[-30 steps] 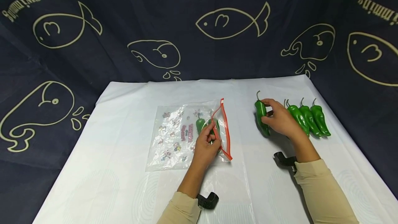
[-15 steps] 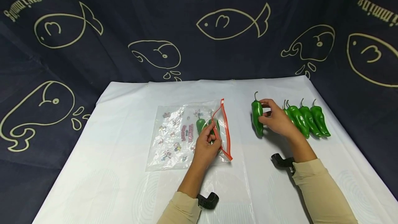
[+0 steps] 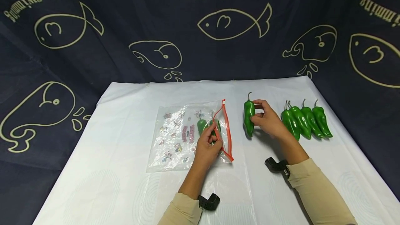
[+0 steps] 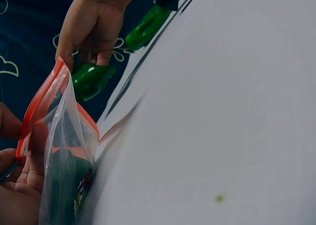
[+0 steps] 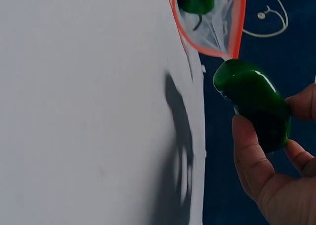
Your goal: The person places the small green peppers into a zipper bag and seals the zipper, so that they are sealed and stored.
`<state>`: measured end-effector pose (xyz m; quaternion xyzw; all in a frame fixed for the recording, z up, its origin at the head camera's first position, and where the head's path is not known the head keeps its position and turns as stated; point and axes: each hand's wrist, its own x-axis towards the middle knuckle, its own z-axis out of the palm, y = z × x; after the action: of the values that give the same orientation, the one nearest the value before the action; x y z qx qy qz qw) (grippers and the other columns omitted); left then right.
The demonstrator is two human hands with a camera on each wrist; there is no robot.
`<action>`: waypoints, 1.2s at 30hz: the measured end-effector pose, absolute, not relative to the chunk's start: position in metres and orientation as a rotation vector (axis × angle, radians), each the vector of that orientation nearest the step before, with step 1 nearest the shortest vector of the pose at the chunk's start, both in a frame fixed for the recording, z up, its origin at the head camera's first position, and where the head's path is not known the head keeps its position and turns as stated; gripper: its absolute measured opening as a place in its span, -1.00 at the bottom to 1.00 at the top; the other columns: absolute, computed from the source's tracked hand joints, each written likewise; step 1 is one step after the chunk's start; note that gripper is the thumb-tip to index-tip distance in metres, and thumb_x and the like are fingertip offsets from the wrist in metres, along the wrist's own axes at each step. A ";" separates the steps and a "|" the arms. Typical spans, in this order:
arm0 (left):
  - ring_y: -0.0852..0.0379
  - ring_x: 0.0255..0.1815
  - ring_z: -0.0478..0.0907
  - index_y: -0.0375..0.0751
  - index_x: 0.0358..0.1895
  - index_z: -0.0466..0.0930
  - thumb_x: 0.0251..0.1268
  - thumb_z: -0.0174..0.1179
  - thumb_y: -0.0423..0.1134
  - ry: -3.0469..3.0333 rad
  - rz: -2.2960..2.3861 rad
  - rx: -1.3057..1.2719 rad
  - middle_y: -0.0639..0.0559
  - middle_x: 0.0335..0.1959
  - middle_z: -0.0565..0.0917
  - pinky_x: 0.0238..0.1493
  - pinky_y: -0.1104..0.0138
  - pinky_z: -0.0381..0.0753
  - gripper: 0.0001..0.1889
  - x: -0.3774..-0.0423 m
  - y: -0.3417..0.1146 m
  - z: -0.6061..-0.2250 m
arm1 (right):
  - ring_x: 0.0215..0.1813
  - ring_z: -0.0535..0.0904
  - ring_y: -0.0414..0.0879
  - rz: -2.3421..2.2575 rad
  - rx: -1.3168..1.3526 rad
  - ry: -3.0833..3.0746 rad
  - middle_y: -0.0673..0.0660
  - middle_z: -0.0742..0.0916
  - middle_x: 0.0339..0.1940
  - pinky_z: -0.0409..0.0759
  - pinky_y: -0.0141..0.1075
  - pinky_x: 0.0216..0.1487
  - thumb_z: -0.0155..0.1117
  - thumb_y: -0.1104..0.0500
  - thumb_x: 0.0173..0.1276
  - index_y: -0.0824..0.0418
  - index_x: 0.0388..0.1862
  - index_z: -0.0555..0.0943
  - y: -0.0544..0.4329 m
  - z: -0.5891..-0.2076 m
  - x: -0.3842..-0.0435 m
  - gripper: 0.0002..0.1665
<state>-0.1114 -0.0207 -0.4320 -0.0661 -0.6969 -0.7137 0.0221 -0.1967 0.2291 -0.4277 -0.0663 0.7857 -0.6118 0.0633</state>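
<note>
A clear zip bag (image 3: 172, 141) with an orange-red zip edge and cartoon prints lies on the table, its mouth facing right. My left hand (image 3: 207, 147) pinches the upper side of that mouth and lifts it, as the left wrist view shows too. Inside the bag are green peppers (image 3: 202, 125), partly hidden by the hand. To the right of the mouth, my right hand (image 3: 267, 117) grips one green pepper (image 3: 248, 114) between thumb and fingers, stem pointing away. In the right wrist view this pepper (image 5: 254, 99) is held above the table, near the bag's opening (image 5: 212, 52).
Several more green peppers (image 3: 301, 122) lie in a row at the table's right side. A white cloth (image 3: 125, 114) covers the table. Behind it hangs a dark blue curtain (image 3: 118, 65) with fish drawings. Each wrist wears a black camera mount (image 3: 209, 201).
My right hand has carried the pepper leftward, away from the row and closer to the bag's mouth. The left hand and the bag have stayed in place.
</note>
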 end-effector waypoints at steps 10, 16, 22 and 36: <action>0.18 -0.37 0.44 -0.48 0.39 0.34 0.09 0.09 -0.64 -2.169 -2.185 -0.223 -0.38 0.13 0.49 -0.46 0.56 0.44 -0.33 -0.112 -0.021 -0.432 | -0.08 0.59 -0.07 -1.899 -0.238 2.349 0.37 0.35 0.33 0.69 -0.28 -0.18 0.13 0.46 0.25 0.33 0.46 0.14 0.208 -0.430 -0.192 -0.21; 0.21 -0.38 0.42 -0.48 0.39 0.34 0.09 0.09 -0.63 -2.175 -2.186 -0.216 -0.39 0.07 0.49 -0.48 0.56 0.43 -0.34 -0.111 -0.020 -0.432 | -0.10 0.60 -0.05 -1.915 -0.248 2.307 0.39 0.35 0.32 0.69 -0.27 -0.17 0.13 0.48 0.24 0.33 0.45 0.15 0.198 -0.428 -0.189 -0.21; 0.22 -0.38 0.43 -0.49 0.39 0.34 0.08 0.09 -0.62 -2.174 -2.186 -0.218 -0.39 0.09 0.49 -0.45 0.56 0.43 -0.33 -0.111 -0.020 -0.432 | -0.11 0.61 -0.03 -1.931 -0.254 2.273 0.37 0.37 0.30 0.71 -0.22 -0.18 0.15 0.46 0.23 0.31 0.44 0.19 0.189 -0.429 -0.185 -0.22; 0.18 -0.34 0.45 -0.48 0.39 0.33 0.05 0.10 -0.64 -2.173 -2.169 -0.235 -0.40 0.17 0.47 -0.43 0.58 0.43 -0.31 -0.112 -0.020 -0.433 | -0.14 0.60 0.00 -1.870 -0.286 2.204 0.40 0.41 0.25 0.71 -0.20 -0.23 0.12 0.49 0.16 0.33 0.41 0.21 0.170 -0.439 -0.183 -0.22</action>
<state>-0.1119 -0.0204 -0.4332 -0.0764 -0.7055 -0.7039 0.0312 -0.1831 0.1703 -0.4389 -0.0979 0.7535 -0.6393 0.1182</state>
